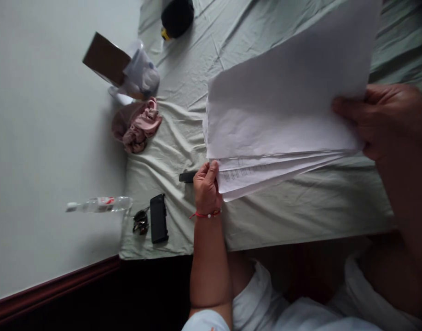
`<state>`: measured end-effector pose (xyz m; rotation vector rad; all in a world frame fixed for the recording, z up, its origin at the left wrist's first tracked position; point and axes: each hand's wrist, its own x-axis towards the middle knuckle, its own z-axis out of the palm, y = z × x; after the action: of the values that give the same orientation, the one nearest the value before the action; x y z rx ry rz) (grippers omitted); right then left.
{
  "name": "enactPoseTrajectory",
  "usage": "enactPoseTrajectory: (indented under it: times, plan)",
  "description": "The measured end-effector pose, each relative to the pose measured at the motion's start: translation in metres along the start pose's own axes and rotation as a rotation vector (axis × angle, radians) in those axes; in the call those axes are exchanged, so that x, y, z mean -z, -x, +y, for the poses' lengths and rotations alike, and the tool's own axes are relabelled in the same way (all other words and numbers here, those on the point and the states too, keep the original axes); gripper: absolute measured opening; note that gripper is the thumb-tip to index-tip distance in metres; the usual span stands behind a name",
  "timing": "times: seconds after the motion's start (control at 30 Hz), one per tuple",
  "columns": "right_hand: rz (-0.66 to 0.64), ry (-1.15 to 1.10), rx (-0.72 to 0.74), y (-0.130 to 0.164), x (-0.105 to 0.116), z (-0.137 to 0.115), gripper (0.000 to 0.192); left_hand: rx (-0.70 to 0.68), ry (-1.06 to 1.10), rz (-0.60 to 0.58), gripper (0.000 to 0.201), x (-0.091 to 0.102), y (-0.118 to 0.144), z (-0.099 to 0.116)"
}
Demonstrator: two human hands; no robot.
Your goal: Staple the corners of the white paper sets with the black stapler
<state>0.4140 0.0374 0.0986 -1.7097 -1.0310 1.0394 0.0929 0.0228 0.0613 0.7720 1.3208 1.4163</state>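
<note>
Several sheets of white paper (283, 101) are held up in front of me over the cloth-covered table (183, 133). My left hand (207, 184), with a red string bracelet at its wrist, pinches their lower left corner. On the other side my right hand (379, 119) grips the right edge, thumb on top. The top sheet looks blank, while lines of print show on a sheet fanned out beneath it. Just behind my left hand lies a small black object (187, 177), partly hidden by the hand.
On the left are a black case (158, 219), keys (141, 221), and a clear bottle (109, 204) by the wall. Farther back sit a crumpled pink cloth (140, 126), a plastic container (141, 73) with a brown box (106, 59), and a black rounded object (178, 17).
</note>
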Motion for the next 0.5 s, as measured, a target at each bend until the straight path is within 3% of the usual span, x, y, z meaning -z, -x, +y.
enactPoseTrajectory:
  times: [0.13, 0.3, 0.4, 0.5]
  plan:
    - [0.019, 0.085, 0.057, -0.002, 0.004, 0.011, 0.051, -0.017, 0.001, 0.012, 0.038, 0.001, 0.000, -0.003]
    - [-0.077, 0.121, 0.142, -0.008, 0.008, 0.026, 0.067, -0.034, 0.052, 0.015, 0.031, 0.003, -0.001, -0.002]
    - [-0.003, 0.088, 0.006, -0.007, 0.003, 0.014, 0.063, -0.027, 0.113, 0.009, 0.040, 0.004, -0.002, 0.000]
    - [0.028, -0.076, -0.154, -0.001, -0.005, -0.006, 0.036, -0.060, 0.023, 0.044, 0.037, 0.007, -0.004, 0.001]
